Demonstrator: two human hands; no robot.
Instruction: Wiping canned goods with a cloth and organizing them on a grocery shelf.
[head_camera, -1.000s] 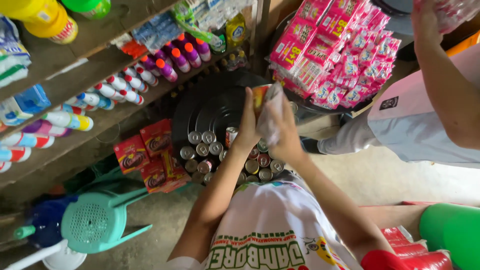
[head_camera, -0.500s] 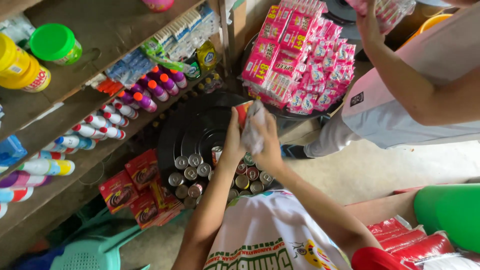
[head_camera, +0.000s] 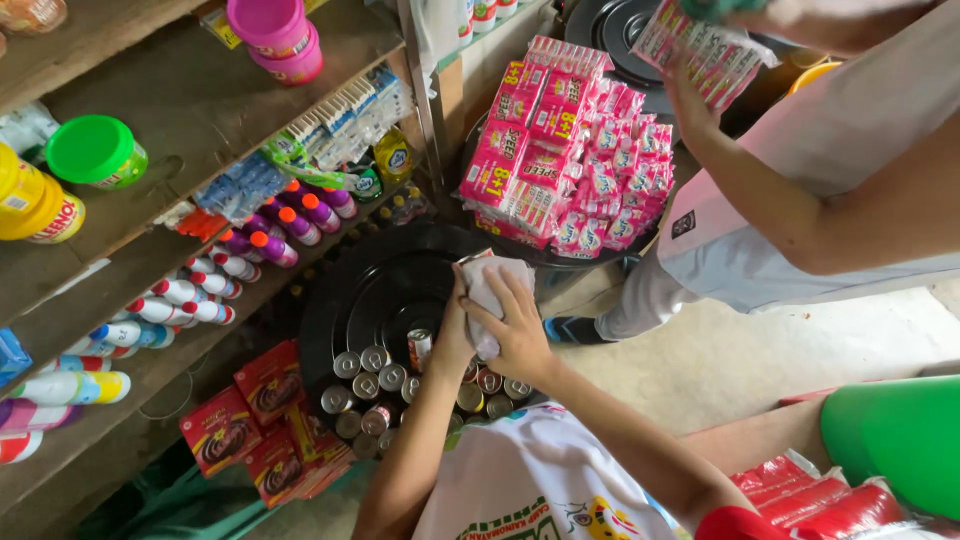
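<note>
Landmark: I take the black round tray at mid-frame as my reference for every place below.
Left hand: closed around an object above the tray's right part, fingers curled; what it clasps is largely hidden, so I cannot tell its kind for certain.
Right hand: gripping a white cloth, pressed against the left hand (the cloth drapes over the thing held between both).
Cloth position: over the right edge of the tray, just above the tins.
Tins: small round cans, tops up, packed together on the near part of the tray; one can stands just left of my left hand.
Pink sachet packs: heaped beyond the tray, to its upper right.
Shelf bottles: rows with coloured caps, left of the tray.
Red packets: below-left of the tray.
Other person: a hand holding a sachet strip, well apart from the tray, upper right.
</note>
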